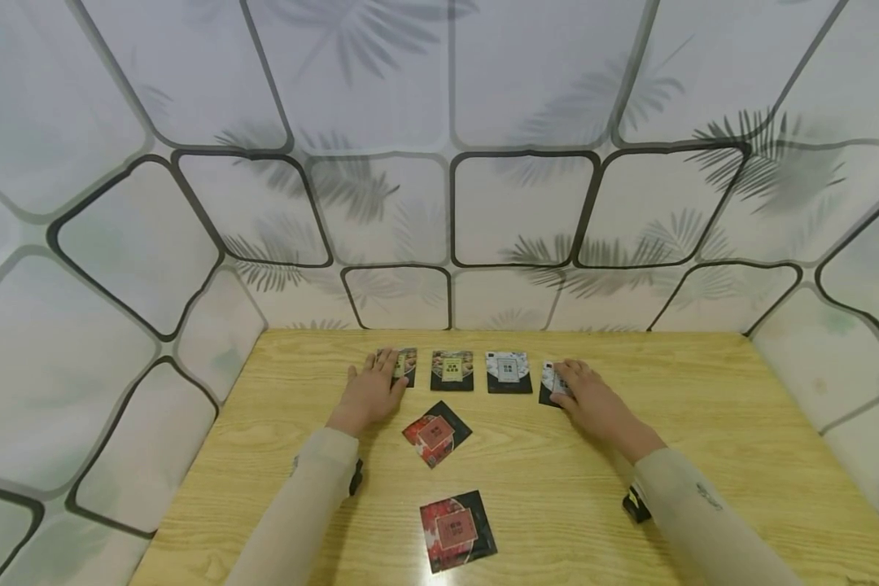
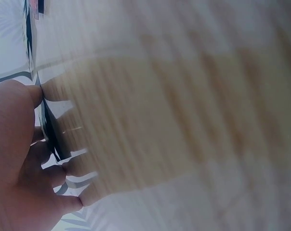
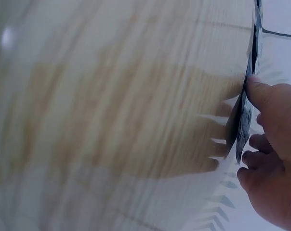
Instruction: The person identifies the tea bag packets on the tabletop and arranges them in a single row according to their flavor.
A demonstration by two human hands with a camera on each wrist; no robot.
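On the wood-grain table [image 1: 557,505], two yellow-label packets [image 1: 452,371] are laid beyond the diagonal red packet [image 1: 437,434]; two pale-label packets [image 1: 509,372], beyond right; second red packet [image 1: 457,531], nearer.

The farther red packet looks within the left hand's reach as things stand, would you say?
Probably yes; nothing lies between the left hand and the farther red packet, though that hand touches another packet.

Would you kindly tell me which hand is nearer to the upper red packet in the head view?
The left hand is nearer, touching the leftmost packet, beyond and left of the upper red packet. The right hand touches the rightmost packet, farther off.
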